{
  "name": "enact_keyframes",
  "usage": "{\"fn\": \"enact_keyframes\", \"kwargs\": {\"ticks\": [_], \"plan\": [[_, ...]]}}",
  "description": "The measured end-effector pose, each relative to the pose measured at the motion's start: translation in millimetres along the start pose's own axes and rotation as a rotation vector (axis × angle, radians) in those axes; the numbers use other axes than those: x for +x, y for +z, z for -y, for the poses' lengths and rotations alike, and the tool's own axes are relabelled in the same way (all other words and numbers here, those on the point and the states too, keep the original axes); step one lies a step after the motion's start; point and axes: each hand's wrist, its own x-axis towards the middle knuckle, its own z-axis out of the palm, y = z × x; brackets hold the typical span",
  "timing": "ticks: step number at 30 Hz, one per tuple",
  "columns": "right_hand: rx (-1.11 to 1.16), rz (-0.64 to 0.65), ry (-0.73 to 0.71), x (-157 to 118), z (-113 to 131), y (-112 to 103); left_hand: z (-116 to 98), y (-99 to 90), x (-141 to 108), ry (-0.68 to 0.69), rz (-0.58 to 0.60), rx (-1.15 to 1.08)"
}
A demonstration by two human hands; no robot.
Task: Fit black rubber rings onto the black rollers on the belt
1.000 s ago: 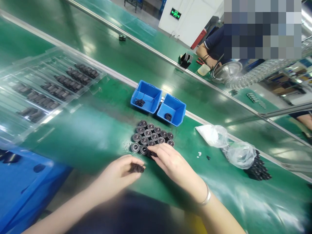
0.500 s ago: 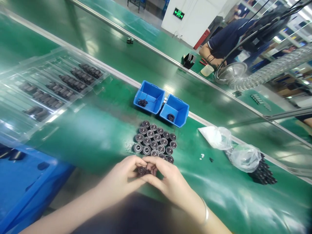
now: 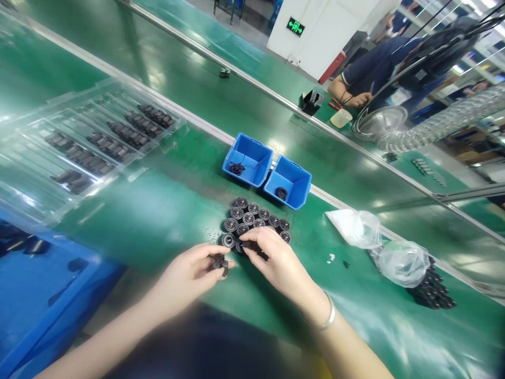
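My left hand (image 3: 193, 271) is closed around small dark finned parts (image 3: 219, 261), held just in front of a block of black cylinders. The fingers of my right hand (image 3: 272, 255) are pinched at the front row, over a black cylinder (image 3: 239, 245); what lies between the fingertips is dark and mostly hidden. Most of the visible cylinders, such as one black cylinder with a swirl-vaned top (image 3: 236, 213), stand upright close together. At the front left corner, another black cylinder (image 3: 228, 241) shows a plain ringed top with a bright centre. My right hand covers part of the block.
Behind the cylinders, two blue bins (image 3: 248, 158) hold dark rings or cords. A clear tray (image 3: 130, 87) with dark parts lies left, above a blue crate (image 3: 51, 295). Plastic bags (image 3: 355, 229) and black parts (image 3: 432, 289) lie right. Across the bench a person's hand (image 3: 361, 100) shows.
My hands were together around a dark finned part; now they are apart. The right hand has moved forward onto the cylinders, while the left keeps dark parts. The view has shifted slightly.
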Motion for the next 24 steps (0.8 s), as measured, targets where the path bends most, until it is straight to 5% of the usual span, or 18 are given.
{"fn": "enact_keyframes", "kwargs": {"ticks": [11,16,20,24], "plan": [[-0.177,0.124,-0.073,9,9,-12,1,1.3,4,-0.064,0.010,-0.087],[-0.138,0.011,-0.005,1,23,-22,-1,1.4,1,-0.051,0.004,-0.099],[-0.015,0.113,-0.008,-10,41,-6,-3,5.1,1,-0.052,0.030,-0.104],[-0.017,0.062,-0.057,-13,47,14,0,5.9,2,-0.078,0.025,-0.107]]}}
